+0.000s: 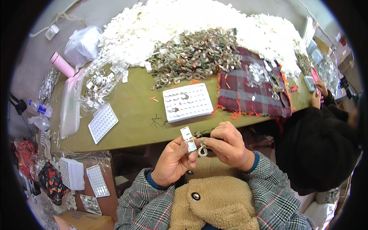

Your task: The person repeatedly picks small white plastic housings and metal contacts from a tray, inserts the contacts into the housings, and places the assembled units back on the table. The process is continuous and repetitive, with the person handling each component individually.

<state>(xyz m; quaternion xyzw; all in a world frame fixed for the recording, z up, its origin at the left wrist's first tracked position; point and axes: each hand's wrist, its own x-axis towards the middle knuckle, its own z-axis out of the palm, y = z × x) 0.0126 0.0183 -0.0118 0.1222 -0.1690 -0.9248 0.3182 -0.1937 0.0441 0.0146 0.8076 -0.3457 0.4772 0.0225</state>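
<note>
In front of my chest, my left hand (177, 155) pinches a small white plastic case (186, 135) whose flap stands up. Close beside it, my right hand (230, 145) grips a small silvery coiled loop (202, 150) between thumb and fingers; the loop hangs just right of the case. Whether the two touch I cannot tell. Beyond my hands, at the table's near side, lies a white tray (188, 102) with rows of small round cups and a few bits on it. Behind the tray is a heap of similar tangled coiled pieces (195, 53).
A large pile of white plastic pieces (168, 17) covers the table's far side. On the right lies a plaid cloth (253, 82) with pliers (283, 99). A pink bottle (62, 64) and white cup sheet (102, 122) are left. Another person (320, 145) works at right.
</note>
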